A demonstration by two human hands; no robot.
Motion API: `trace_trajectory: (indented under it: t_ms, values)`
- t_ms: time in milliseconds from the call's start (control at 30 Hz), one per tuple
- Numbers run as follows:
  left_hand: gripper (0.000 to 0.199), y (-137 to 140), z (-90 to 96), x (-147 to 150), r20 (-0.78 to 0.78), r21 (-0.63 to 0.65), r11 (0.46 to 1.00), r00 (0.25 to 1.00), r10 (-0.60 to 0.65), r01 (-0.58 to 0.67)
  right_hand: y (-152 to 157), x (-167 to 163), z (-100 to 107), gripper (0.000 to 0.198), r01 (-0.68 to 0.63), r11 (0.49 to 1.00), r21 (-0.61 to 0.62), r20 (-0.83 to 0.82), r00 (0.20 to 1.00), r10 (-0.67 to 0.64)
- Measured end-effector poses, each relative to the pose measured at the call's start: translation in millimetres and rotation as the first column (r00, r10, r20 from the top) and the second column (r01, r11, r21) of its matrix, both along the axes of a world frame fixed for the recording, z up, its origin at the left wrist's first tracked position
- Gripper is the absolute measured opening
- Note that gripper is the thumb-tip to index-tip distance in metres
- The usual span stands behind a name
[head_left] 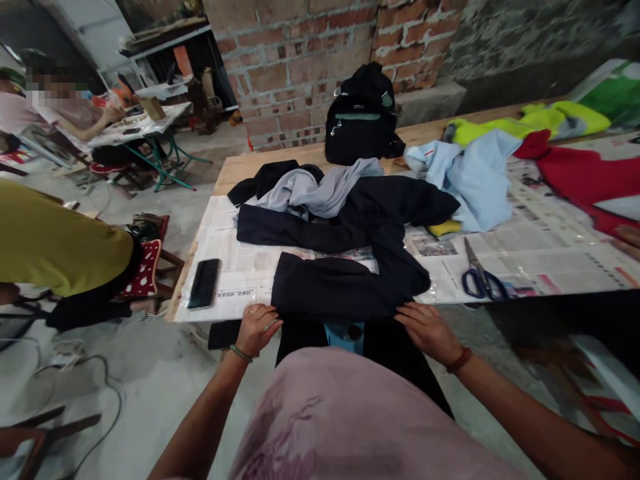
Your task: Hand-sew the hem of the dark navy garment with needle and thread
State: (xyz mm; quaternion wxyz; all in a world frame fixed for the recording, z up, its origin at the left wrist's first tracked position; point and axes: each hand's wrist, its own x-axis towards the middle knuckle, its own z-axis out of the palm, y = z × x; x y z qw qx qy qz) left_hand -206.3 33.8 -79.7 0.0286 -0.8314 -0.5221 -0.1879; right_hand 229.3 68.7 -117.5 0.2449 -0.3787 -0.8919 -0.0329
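Dark garment (350, 280): navy or black cloth, spread across the near middle of the surface (240, 175), its lower hem hanging over the near edge. One sleeve stretches left, another folds toward the right.

Left hand (257, 327): at the near edge, fingers curled and pinching the garment's lower left corner. A green band sits on the wrist.

Right hand (425, 327): lying flat on the garment's lower right corner, fingers spread, its grip loose and unclosed. A reddish band sits on the wrist.

Grey cloth (325, 190): crumpled on top of the garment's far part.

Newspaper sheets (540, 247): covering the surface beneath the cloth.

Scissors (481, 277): blue-handled, on the newspaper, right of the garment, apart from it.

Phone (204, 283): dark, face up, left of the garment near the edge.

Black backpack (363, 113): upright at the far side, before a brick wall.

Light blue cloth (470, 173), yellow-green cloth (540, 120), red cloth (575, 173): heaped toward the far right.

Another person's yellow-clad back (55, 240): at left, beside the surface.
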Motion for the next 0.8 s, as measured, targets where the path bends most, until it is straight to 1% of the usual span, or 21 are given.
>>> trace_trajectory:
  t_ms: [100,167,300,500,667,800]
  values:
    - [0.020,6,8.9,2,0.033,-0.112,0.993,0.999,0.043,-0.040,2,-4,1,0.023,0.008,1.000,0.006,-0.049,0.999,-0.007]
    - [0.021,11,11.9,3,0.043,-0.155,0.986,0.997,0.070,-0.063,3,-6,2,0.022,0.001,1.000,0.015,-0.069,0.998,0.000]
    - [0.022,18,8.5,1,0.056,-0.206,0.974,0.992,0.112,-0.099,4,-8,4,0.022,-0.010,1.000,0.022,-0.063,0.998,0.011]
    - [0.019,26,3.3,-1,0.133,-0.292,0.950,0.979,0.158,-0.113,4,-8,5,0.020,0.004,1.000,0.001,-0.049,0.999,-0.004]
    - [0.018,29,7.9,2,0.157,-0.338,0.934,0.971,0.179,-0.118,5,-9,7,0.017,0.010,1.000,-0.022,-0.075,0.997,-0.012]
    - [0.013,28,12.8,4,0.110,-0.323,0.942,0.985,0.132,-0.090,4,-9,11,0.016,0.003,0.999,-0.035,-0.089,0.996,-0.006]
